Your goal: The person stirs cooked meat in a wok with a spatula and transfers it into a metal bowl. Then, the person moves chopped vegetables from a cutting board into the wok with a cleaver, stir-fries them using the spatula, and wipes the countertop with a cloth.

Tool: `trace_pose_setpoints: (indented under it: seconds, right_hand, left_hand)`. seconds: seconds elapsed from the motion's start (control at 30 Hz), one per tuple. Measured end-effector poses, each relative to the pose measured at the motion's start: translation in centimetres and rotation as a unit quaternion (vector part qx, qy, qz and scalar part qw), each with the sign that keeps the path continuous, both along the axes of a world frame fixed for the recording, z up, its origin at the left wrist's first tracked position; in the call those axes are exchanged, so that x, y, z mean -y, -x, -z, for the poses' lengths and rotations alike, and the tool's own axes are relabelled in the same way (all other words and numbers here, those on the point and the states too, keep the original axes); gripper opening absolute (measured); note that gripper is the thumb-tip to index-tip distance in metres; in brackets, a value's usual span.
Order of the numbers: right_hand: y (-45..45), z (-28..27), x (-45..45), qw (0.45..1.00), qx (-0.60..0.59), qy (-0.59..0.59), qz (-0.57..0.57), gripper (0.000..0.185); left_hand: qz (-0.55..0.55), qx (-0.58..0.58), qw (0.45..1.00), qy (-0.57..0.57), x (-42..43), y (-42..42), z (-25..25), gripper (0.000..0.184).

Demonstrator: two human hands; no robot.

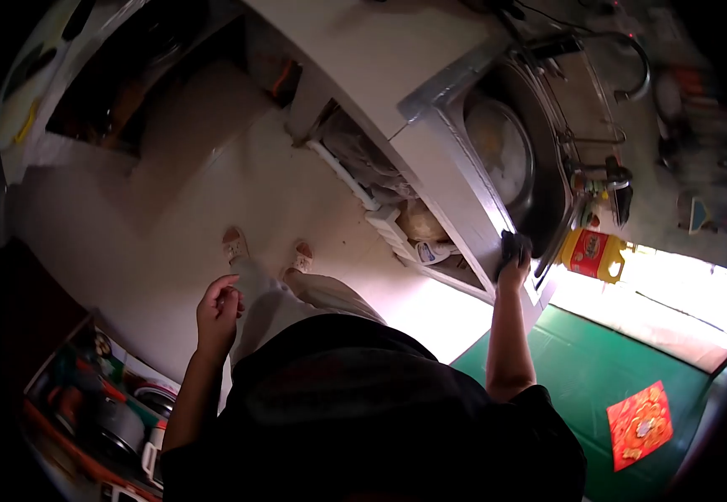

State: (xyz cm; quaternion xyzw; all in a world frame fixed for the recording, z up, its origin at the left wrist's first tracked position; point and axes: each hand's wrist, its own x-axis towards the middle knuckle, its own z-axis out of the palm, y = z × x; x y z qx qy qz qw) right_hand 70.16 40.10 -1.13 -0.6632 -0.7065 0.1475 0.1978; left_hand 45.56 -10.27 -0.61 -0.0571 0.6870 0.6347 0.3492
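Note:
My right hand (511, 272) is closed on a dark, crumpled cloth (514, 245) at the front edge of the counter, beside the sink (547, 201). The exact kind of cloth is hard to make out in the shadow. My left hand (220, 311) hangs in the air over the floor, its fingers loosely bent and somewhat apart, with nothing visible in it. A round basin (524, 146) with pale contents sits inside the sink, away from both hands. To the right of the sink stands a yellow oil bottle (591, 254) with a red label.
A green tabletop (564, 356) bears a red patterned paper (640, 425) at lower right. Below the counter, a shelf (393, 230) holds bags and a white bottle (435, 252). Pots (118, 425) fill a cabinet at lower left. Tiled floor (163, 243) lies ahead of my feet.

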Motion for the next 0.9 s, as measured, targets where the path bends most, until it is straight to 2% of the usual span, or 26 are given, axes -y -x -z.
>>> trace_pose_setpoints:
  seconds: [0.03, 0.1, 0.13, 0.17, 0.2, 0.27, 0.4, 0.47, 0.5, 0.57, 0.63, 0.67, 0.73, 0.8, 0.83, 0.9]
  right_hand:
    - [1.9, -0.2, -0.8, 0.992, -0.095, 0.024, -0.075, 0.04]
    - [11.2, -2.4, 0.0, 0.959, -0.234, 0.097, -0.126, 0.037]
    - [16.1, -3.7, 0.9, 0.955, -0.233, 0.125, -0.135, 0.038]
    - [19.1, -2.9, 0.1, 0.962, -0.144, 0.07, -0.222, 0.038]
    - [21.5, 1.1, -3.0, 0.932, -0.086, -0.02, -0.352, 0.036]
    - [28.0, -0.3, 1.8, 0.901, 0.096, -0.105, -0.409, 0.038]
    - [28.3, -0.3, 1.6, 0.902, 0.146, -0.084, -0.396, 0.04]
    - [23.6, 2.8, -3.8, 0.821, 0.195, -0.182, -0.505, 0.039]
    - [21.2, 3.8, -5.8, 0.824, 0.231, -0.164, -0.491, 0.039]
    - [15.6, 5.5, -6.8, 0.863, 0.228, -0.133, -0.43, 0.038]
    - [11.1, 3.4, -3.6, 0.912, 0.228, -0.107, -0.323, 0.037]
    - [9.8, 1.0, -0.7, 0.926, 0.266, -0.096, -0.252, 0.037]
    - [4.1, 0.5, -1.5, 0.935, 0.257, -0.103, -0.222, 0.037]
    - [-3.1, 2.5, -4.3, 0.965, 0.205, -0.088, -0.137, 0.038]
    - [-5.8, 3.7, -5.1, 0.959, 0.171, -0.178, -0.139, 0.038]
    - [-6.3, 4.0, -2.9, 0.968, 0.159, -0.18, -0.08, 0.04]
  left_hand:
    - [-0.011, 0.015, 1.0, -0.011, -0.1, -0.4, 0.0, 0.021]
    - [-0.025, 0.029, 0.999, -0.008, -0.1, -1.1, -0.2, 0.021]
    - [-0.027, 0.035, 0.999, -0.003, 0.1, -1.3, -0.3, 0.021]
    - [-0.034, 0.04, 0.999, -0.001, 0.5, -1.6, -0.3, 0.021]
    - [-0.043, 0.043, 0.998, 0.009, 0.9, -1.8, -0.4, 0.02]
    - [-0.055, 0.051, 0.997, 0.023, 1.8, -2.2, -0.1, 0.02]
    - [-0.106, 0.072, 0.991, 0.023, 3.7, -2.9, 0.8, 0.019]
    - [-0.104, 0.085, 0.991, 0.011, 4.0, -2.9, 1.1, 0.02]
    - [-0.103, 0.098, 0.99, 0.009, 3.9, -2.6, 0.9, 0.02]
    - [-0.097, 0.101, 0.99, -0.001, 4.1, -1.9, 0.7, 0.02]
    - [-0.076, 0.064, 0.995, -0.009, 4.6, -1.0, 1.1, 0.021]
    - [-0.094, 0.062, 0.993, -0.024, 4.8, -0.3, 0.6, 0.022]
    - [-0.084, 0.03, 0.996, 0.015, 5.9, 0.7, 0.8, 0.023]
    - [-0.087, 0.02, 0.995, 0.034, 6.0, 1.5, -0.3, 0.024]
    - [-0.081, 0.014, 0.995, 0.058, 5.8, 1.8, -1.0, 0.024]
    - [-0.074, 0.017, 0.995, 0.066, 5.5, 2.2, -1.6, 0.024]
